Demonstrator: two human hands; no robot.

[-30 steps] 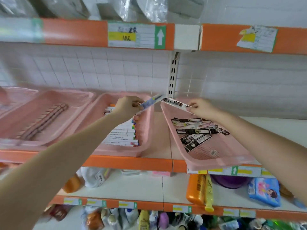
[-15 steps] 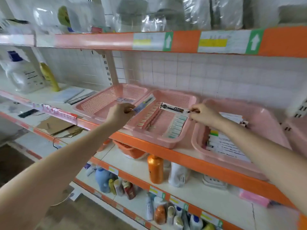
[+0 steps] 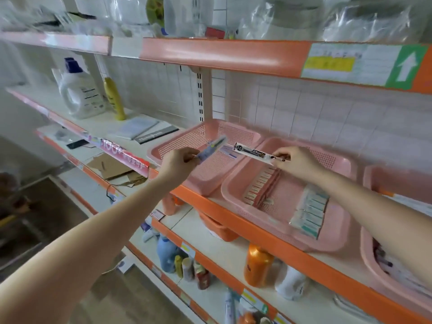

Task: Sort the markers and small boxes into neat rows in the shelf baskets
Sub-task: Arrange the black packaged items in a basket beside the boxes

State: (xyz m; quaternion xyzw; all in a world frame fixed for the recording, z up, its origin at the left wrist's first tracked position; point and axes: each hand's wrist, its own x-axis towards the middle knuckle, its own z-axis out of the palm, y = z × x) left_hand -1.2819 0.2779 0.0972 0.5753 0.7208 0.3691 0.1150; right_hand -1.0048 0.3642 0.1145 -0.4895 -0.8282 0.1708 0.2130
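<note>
Two markers are held up at once: a bluish one [image 3: 214,147] is pinched in the left hand [image 3: 178,163] over the far-left basket [image 3: 210,126], and a black-labelled one [image 3: 253,153] is clamped in the right hand [image 3: 295,161] above the mid basket [image 3: 284,199]. Placing step, prob., w/ neither laid down yet. Next, each should be lowered & lined up parallel w/ the marker row [image 3: 261,185], not dropped crossways.

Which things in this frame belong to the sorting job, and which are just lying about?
Job: left hand gripping a bluish marker pack; right hand pinching a black-and-white marker pack; left basket; middle basket holding a row of small boxes.
Lying about: detergent jug; yellow bottle; cardboard; orange bottle on the lower shelf.
</note>
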